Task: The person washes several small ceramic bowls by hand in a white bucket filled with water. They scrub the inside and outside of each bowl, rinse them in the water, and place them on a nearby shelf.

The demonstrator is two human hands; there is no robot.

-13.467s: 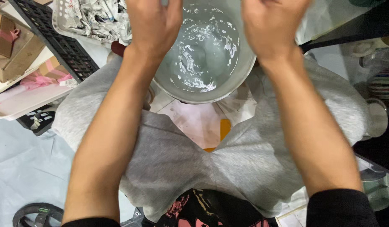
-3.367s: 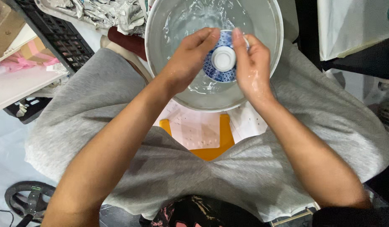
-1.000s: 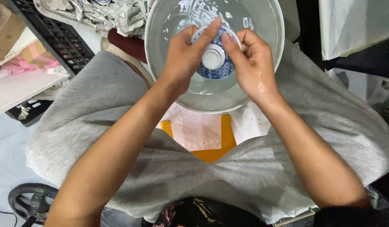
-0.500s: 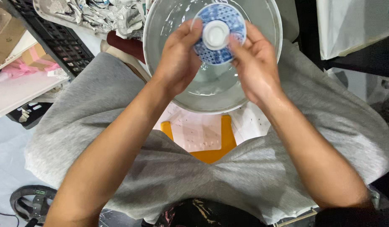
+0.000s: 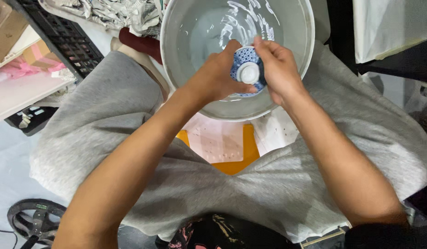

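Note:
A small blue-and-white patterned porcelain cup is held upside down, its white foot ring facing me, over a large grey basin of water. My left hand grips the cup from the left, thumb along its lower edge. My right hand holds its right side, fingers curled over the rim. Both hands hide much of the cup's wall. The basin stands between my knees, which are covered in grey fabric.
Crumpled newspaper lies behind the basin at upper left. A black plastic crate and cardboard boxes stand at the left. An orange-and-white stool top shows between my legs. A black wheel sits at lower left.
The cup has come lower in view and tilted, and both hands have closed in tighter around it. My right fingers now curl over its top edge.

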